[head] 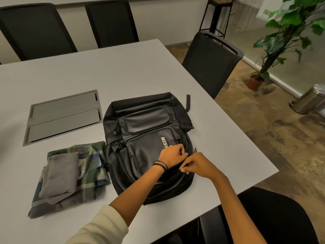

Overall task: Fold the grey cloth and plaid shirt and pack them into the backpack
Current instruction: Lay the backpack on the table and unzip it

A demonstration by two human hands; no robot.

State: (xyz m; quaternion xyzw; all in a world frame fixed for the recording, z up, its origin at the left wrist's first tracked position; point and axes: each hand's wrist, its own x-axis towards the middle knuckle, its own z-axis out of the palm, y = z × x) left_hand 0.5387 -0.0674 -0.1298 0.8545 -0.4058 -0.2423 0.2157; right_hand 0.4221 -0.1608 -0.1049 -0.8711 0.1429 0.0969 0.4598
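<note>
Our left hand (173,154) and right hand (198,165) both pinch the backpack (146,131) at its near right edge; left of it, the grey cloth (60,174) lies on the plaid shirt (91,155).

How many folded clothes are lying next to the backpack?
2. The grey cloth lies folded on top of the plaid shirt, both on the table left of the backpack. More could be hidden underneath.
</note>
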